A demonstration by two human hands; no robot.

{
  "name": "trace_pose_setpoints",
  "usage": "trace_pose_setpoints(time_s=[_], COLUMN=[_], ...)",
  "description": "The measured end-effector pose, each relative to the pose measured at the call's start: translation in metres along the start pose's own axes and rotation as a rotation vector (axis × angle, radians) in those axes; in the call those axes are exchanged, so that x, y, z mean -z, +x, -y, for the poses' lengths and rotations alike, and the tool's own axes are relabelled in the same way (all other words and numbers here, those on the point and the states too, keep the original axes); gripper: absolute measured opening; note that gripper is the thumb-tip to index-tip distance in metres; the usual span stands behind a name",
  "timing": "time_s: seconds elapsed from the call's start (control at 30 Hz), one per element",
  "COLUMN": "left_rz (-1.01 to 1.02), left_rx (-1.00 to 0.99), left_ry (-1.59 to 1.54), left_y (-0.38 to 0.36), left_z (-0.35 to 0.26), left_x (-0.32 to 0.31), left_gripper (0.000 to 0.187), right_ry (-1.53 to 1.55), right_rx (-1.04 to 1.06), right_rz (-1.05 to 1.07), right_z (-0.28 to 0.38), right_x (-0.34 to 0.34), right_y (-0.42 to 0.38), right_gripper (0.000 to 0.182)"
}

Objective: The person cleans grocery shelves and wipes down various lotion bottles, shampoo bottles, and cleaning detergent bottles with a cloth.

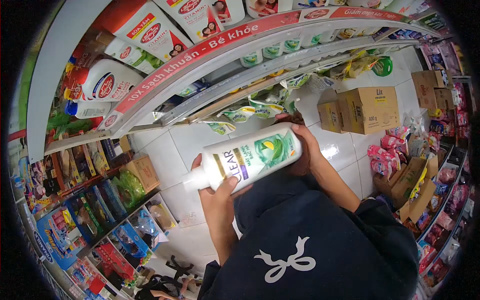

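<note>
A large white CLEAR bottle (250, 159) with green and yellow label art lies on its side in the air in front of my dark top. Its white cap points left. My left hand (218, 192) is closed round the cap end, with the thumb on the label. At the bottle's base, my right hand (306, 145) grips it together with a brown cloth (299, 167), which hangs behind and below the bottle. The cloth's full shape is hidden.
Curved shelves with a red strip (200, 52) hold white bottles above. LIX cartons (372, 110) stand on the tiled floor (187, 145). Pink packs (385, 157) and an open carton (417, 192) lie right. Low shelves of packaged goods (90, 215) run along the left.
</note>
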State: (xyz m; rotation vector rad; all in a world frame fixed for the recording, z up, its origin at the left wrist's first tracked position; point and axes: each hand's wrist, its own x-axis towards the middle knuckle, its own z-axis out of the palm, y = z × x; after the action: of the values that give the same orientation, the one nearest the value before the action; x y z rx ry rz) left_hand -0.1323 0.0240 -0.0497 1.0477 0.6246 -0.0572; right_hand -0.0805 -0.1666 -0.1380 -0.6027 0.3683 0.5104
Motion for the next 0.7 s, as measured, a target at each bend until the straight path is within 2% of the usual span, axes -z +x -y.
trace_pose_setpoints(time_s=[0.07,0.13,0.17,0.23,0.3,0.33,0.4,0.43,0.6,0.7], left_rz=[-0.026,-0.006,0.013,0.007,0.017,-0.01,-0.051,-0.061,-0.294,-0.35], left_rx=[0.031,-0.256,-0.403,-0.559,-0.638,-0.614,-0.577,-0.645,-0.837,-0.993], left_ry=[0.106,0.349,0.467,0.572,0.613,0.672,0.792,0.858,0.754,0.874], left_y=[0.003,0.017,0.028,0.055,0.088,0.11,0.166,0.189,0.231,0.242], left_z=[0.002,0.025,0.036,0.048,0.06,0.07,0.088,0.095,0.115,0.111], left_x=[-0.011,-0.012,-0.013,-0.022,-0.025,-0.02,-0.005,-0.001,-0.019,-0.034], left_gripper=[0.079,0.078,0.077,0.076,0.074,0.073,0.073,0.07,0.066,0.065], right_ry=[-0.2,-0.38,-0.419,-0.413,-0.27,-0.196,-0.268,-0.302,-0.243,-0.138], right_rx=[-0.037,-0.029,0.017,-0.04,-0.023,-0.012,0.125,0.195,0.251,0.329], right_rz=[-0.119,-0.26,-0.327,-0.385,-0.295,-0.249,-0.249,-0.256,-0.442,-0.545], right_z=[-0.002,-0.003,-0.002,0.008,0.014,0.016,0.019,0.022,0.04,0.047], right_x=[0.016,0.021,0.014,0.024,0.022,0.021,0.02,0.021,0.054,0.075], right_y=[0.011,0.011,0.007,0.0,-0.01,-0.016,-0.025,-0.028,-0.059,-0.073], right_gripper=[0.047,0.043,0.035,0.028,0.027,0.026,0.025,0.025,0.028,0.029])
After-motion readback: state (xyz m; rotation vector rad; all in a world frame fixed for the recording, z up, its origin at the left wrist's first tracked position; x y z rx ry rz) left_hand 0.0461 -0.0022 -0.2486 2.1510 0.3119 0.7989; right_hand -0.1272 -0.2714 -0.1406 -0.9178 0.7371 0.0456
